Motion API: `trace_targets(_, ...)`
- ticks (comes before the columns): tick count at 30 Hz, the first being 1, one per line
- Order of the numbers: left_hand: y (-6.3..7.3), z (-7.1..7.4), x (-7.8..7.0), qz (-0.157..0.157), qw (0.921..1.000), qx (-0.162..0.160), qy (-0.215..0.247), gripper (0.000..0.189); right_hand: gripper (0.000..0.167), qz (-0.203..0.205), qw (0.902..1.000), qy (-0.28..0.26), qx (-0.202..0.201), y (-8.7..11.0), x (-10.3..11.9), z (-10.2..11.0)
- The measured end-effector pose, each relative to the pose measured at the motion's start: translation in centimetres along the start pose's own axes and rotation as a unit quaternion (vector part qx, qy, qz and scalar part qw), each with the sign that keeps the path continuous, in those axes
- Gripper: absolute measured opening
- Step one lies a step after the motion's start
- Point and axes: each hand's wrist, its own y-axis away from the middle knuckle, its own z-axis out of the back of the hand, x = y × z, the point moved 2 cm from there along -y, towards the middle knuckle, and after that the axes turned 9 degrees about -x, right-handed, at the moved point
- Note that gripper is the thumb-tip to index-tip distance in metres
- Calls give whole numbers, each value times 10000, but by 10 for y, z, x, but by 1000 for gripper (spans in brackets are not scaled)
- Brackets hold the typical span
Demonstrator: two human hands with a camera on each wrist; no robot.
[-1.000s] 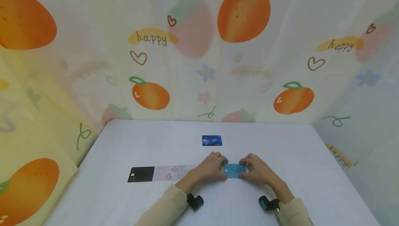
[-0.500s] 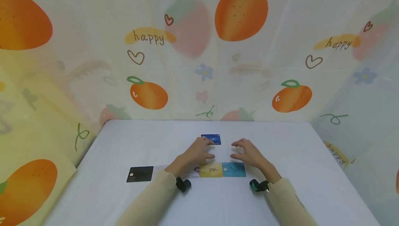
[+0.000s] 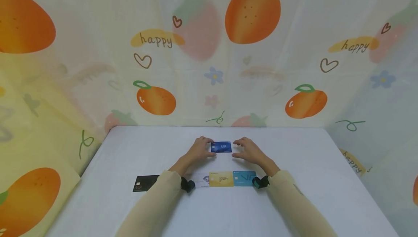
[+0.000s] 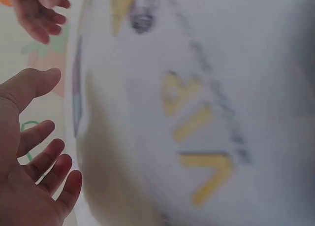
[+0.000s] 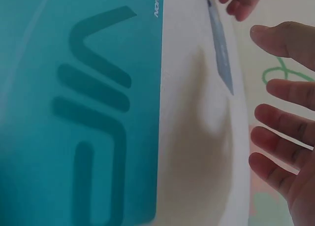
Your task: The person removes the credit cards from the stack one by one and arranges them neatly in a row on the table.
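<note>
A dark blue VIP card (image 3: 221, 147) lies flat near the back of the table, between the two hands. My left hand (image 3: 198, 150) is at its left end, fingertips and thumb right at the edge. On the other side, my right hand (image 3: 249, 150) hovers just off the right end, thumb and fingers apart. Both wrist views show the fingers spread, with the blue card (image 5: 220, 48) thin and edge-on beyond the table surface. Closer to me runs a row of cards: black (image 3: 144, 183), pale (image 3: 200, 180), gold (image 3: 221, 179) and teal (image 3: 243, 178).
A white cloth covers the table (image 3: 228, 211). Behind it hangs a curtain (image 3: 196, 95) printed with oranges and strawberries. My left sleeve (image 3: 153, 200) hides part of the card row. Small black wrist cameras (image 3: 187, 185) hang over the row.
Both hands have left the teal card at the right end of the row and moved away from me to either side of the blue card. The cards have stayed in place.
</note>
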Motion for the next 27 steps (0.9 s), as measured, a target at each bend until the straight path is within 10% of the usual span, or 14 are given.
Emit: trace_targets(27,-18,7,2,219,9994,132,-253,68,57,-6,9971,572,500,-45,11,-19)
